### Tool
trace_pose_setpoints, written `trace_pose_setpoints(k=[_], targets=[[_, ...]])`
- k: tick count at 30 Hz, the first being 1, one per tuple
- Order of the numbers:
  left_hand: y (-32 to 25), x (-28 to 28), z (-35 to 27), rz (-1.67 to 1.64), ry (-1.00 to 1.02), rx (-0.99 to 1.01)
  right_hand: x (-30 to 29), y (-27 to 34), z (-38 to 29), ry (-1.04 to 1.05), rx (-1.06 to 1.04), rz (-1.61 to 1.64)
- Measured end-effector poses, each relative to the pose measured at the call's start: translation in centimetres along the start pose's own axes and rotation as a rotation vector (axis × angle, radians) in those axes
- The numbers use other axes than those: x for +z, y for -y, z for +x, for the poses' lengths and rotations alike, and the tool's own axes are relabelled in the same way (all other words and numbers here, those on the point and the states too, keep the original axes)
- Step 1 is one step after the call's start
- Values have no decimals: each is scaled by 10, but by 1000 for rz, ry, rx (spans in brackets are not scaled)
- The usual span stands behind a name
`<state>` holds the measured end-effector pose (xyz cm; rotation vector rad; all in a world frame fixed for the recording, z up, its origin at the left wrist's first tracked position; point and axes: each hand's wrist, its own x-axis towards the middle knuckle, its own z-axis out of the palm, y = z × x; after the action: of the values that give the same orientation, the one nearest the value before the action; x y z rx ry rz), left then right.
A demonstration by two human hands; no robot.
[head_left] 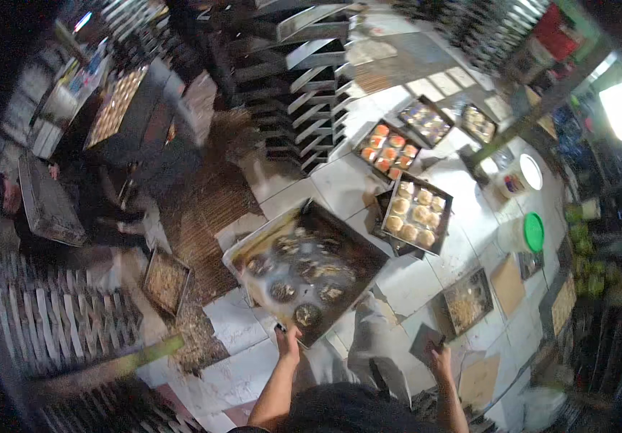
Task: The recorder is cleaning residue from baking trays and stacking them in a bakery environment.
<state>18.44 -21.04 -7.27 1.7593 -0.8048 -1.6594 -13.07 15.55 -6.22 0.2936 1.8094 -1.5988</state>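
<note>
My left hand [289, 343] grips the near corner of a large dark baking tray [362, 257], which is raised and tilted in front of me. Several round baked-on marks and crumbs cover its greyish surface. In my right hand [441, 358] is a flat scraper [424, 342] with a dark handle, held to the right of the tray and apart from it. Beyond the scraper, a smaller shallow tray [488, 289] of crumbs rests on the white tiled surface. A pale cloth [368, 341] hangs or lies between my hands; its full shape is unclear.
Trays of pale buns [443, 238] and red-topped buns [359, 149] stand on the tiles [408, 281]. At right are a green-lidded tub [511, 234] and a white bucket [508, 181]. Metal racks [311, 103] rise behind. A person at left holds a dark tray [51, 205].
</note>
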Motion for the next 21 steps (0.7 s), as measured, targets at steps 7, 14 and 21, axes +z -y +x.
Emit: trace_pose_setpoints(k=[7,14,21], targets=[[-138,81,-52,693,734,579,168,176,-177,192,-1037,-1115],[-200,151,-186,480,1263,437,110,163,-169,196,-1548,-1691],[-190,225,-296,617,1457,333,38,183,-175,-188,-1498,-1430]])
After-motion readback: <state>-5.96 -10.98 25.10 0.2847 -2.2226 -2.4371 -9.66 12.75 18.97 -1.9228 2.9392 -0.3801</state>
